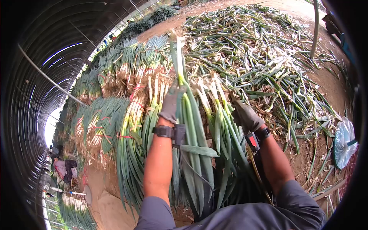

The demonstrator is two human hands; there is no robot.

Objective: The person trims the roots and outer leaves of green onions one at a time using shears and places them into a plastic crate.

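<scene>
My left hand (pixel 173 101), in a grey glove, is closed around a green onion (pixel 180 63) whose white root end points up and whose long leaves hang down toward my lap. To its right, my gloved right hand (pixel 245 114) is beside more green onions (pixel 217 96) with roots up; its fingers are bent at the dry outer leaves, and what they hold is too small to make out. Left of my left hand lies a bundle of green onions (pixel 132 115) tied with red bands.
Rows of tied bundles (pixel 101 115) stretch to the left. A large heap of stripped leaves (pixel 260 57) covers the ground at the upper right, near a pole (pixel 315 30). A plastic-covered round object (pixel 344 143) is at the right. A person (pixel 66 168) is at the far left.
</scene>
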